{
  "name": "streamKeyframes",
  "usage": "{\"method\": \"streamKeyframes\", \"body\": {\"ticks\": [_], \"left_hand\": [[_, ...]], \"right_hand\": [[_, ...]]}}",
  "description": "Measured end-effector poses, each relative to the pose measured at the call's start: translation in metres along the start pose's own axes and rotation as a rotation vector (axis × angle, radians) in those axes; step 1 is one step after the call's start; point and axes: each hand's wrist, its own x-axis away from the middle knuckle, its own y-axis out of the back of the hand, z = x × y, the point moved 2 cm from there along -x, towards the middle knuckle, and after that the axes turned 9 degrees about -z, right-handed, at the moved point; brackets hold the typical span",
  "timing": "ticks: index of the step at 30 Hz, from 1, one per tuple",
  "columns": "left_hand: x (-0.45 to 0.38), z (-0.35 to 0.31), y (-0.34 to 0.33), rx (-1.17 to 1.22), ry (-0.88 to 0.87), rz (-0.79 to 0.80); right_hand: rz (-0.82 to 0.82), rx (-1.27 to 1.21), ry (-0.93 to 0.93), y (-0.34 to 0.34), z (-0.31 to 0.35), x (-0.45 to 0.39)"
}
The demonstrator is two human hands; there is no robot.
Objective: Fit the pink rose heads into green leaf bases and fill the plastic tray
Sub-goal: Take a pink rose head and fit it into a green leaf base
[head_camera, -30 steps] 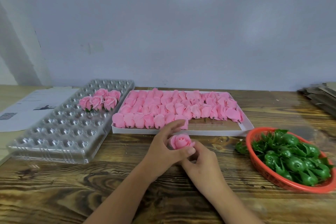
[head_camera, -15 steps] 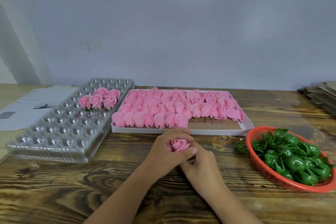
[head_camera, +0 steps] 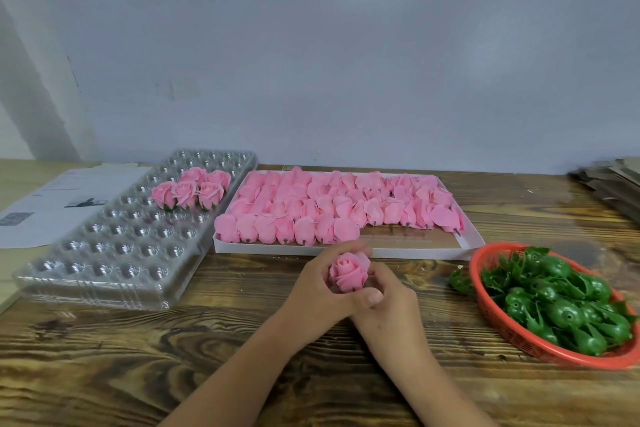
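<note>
At frame centre, my left hand [head_camera: 320,282] and right hand [head_camera: 384,302] grip pinches the soft, crushable rose head [head_camera: 348,270] low, near its base.

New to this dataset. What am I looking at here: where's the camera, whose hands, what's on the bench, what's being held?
There is no robot. A person works with bare hands, and the one camera sits on their head, looking forward and down, so the arms enter from the bottom edge.

The left hand and the right hand meet at the middle of the wooden table, both curled round one pink rose head. Any green base under it is hidden by the fingers.

Behind the hands lies a flat white box of loose rose heads. To the left is the clear plastic tray, most cups bare, with five finished roses near its far end. To the right, a red basket holds the green leaf bases, and one more lies on the table beside it. Some papers lie far left.
</note>
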Motion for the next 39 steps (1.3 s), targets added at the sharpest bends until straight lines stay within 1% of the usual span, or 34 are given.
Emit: {"method": "streamKeyframes", "body": {"ticks": [2, 5, 9, 15, 17, 19, 22, 24, 27, 32, 34, 36, 39], "left_hand": [[0.001, 0.002, -0.002, -0.001, -0.006, 0.007], [0.0, 0.003, -0.001, -0.03, -0.012, -0.024], [-0.001, 0.003, 0.003, -0.076, -0.034, -0.06], [-0.003, 0.001, 0.004, -0.056, -0.041, -0.067], [-0.003, 0.005, 0.004, -0.048, -0.022, -0.041], [-0.004, 0.01, 0.007, -0.011, 0.041, -0.017], [-0.003, 0.014, 0.011, -0.02, 0.085, -0.02], [-0.003, 0.015, 0.012, -0.045, 0.081, -0.059], [-0.002, 0.017, 0.013, -0.061, 0.066, -0.088], [-0.002, 0.015, 0.016, -0.094, 0.055, -0.125], [-0.002, 0.009, 0.025, -0.087, 0.065, -0.163], [-0.006, -0.003, 0.044, -0.107, 0.065, -0.23], [-0.017, -0.024, 0.094, -0.156, 0.05, -0.402]], "right_hand": [[0.013, 0.027, -0.024, -0.001, -0.002, 0.0], [0.038, 0.018, -0.01, -0.003, -0.001, -0.001], [0.09, -0.068, 0.03, -0.006, 0.002, 0.001], [0.091, -0.118, 0.053, -0.005, 0.006, 0.001], [0.096, -0.111, 0.063, -0.004, 0.004, -0.001], [0.076, -0.1, 0.07, -0.001, 0.004, -0.002], [0.011, -0.125, 0.064, 0.001, 0.006, -0.003], [-0.038, -0.129, 0.064, 0.002, 0.006, -0.004], [-0.054, -0.096, 0.057, 0.001, 0.002, -0.005], [0.008, -0.057, -0.004, -0.001, -0.001, -0.007], [0.023, -0.052, -0.033, -0.003, -0.002, -0.006], [0.02, -0.041, -0.058, -0.004, -0.004, -0.006], [0.03, -0.03, -0.077, -0.004, -0.007, -0.006]]}}
